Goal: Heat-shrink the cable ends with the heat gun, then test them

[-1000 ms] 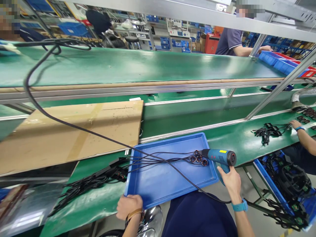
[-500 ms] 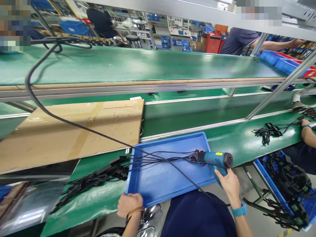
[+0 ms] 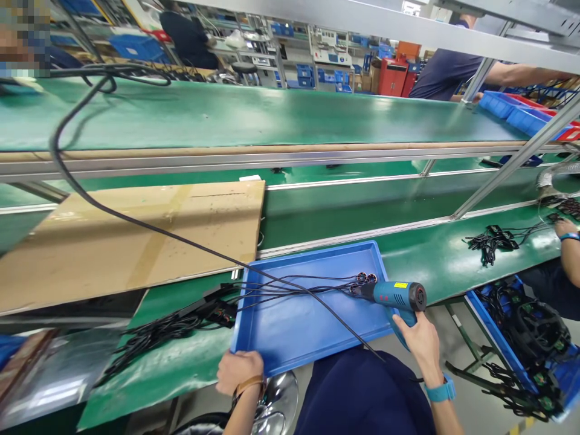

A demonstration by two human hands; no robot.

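My right hand (image 3: pixel 420 339) is wrapped round the handle of a blue heat gun (image 3: pixel 399 294), whose dark nozzle points left over the tray. Small round coil-like parts (image 3: pixel 361 278) on the ends of thin black cables lie by the nozzle, partly hidden by it. The cables (image 3: pixel 290 290) run left across a shallow blue tray (image 3: pixel 312 347) to a bundle of black cables (image 3: pixel 181 323) on the green bench. My left hand (image 3: pixel 239 371) is closed on the tray's near left corner. The heat gun's power cord (image 3: pixel 158 229) crosses over the tray.
A cardboard sheet (image 3: pixel 212 223) lies behind the cable bundle, below a raised green shelf (image 3: pixel 272 118). At right, a co-worker's hand (image 3: pixel 564 228) is near more black cables (image 3: pixel 493 241). A blue bin (image 3: pixel 480 308) full of black parts stands below.
The heat gun's nozzle has shifted slightly left and down, uncovering more of the round parts. My left hand stays at the tray corner.
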